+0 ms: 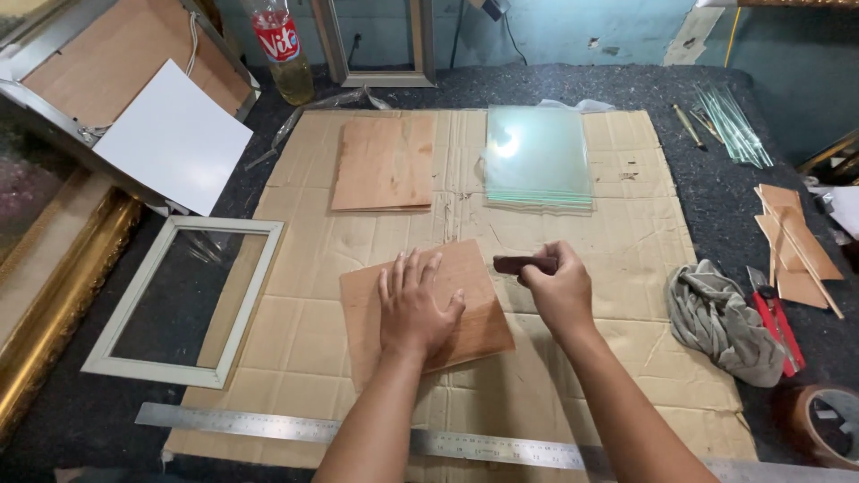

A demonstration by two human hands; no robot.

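My left hand (414, 304) lies flat, fingers spread, on a brown backing board (474, 331) that rests on a cardboard sheet (626, 233). My right hand (557, 288) is closed around a small dark tool (519, 264) held at the board's upper right edge. A second brown board (385, 163) lies farther back, and a stack of glass panes (539, 156) sits to its right.
An empty pale picture frame (183, 300) lies at left, a long steel ruler (376, 434) along the near edge. A grey rag (720, 317), a red cutter (777, 326), a tape roll (828, 425), wood offcuts (792, 246), glass strips (734, 125) and a bottle (282, 49) surround the cardboard.
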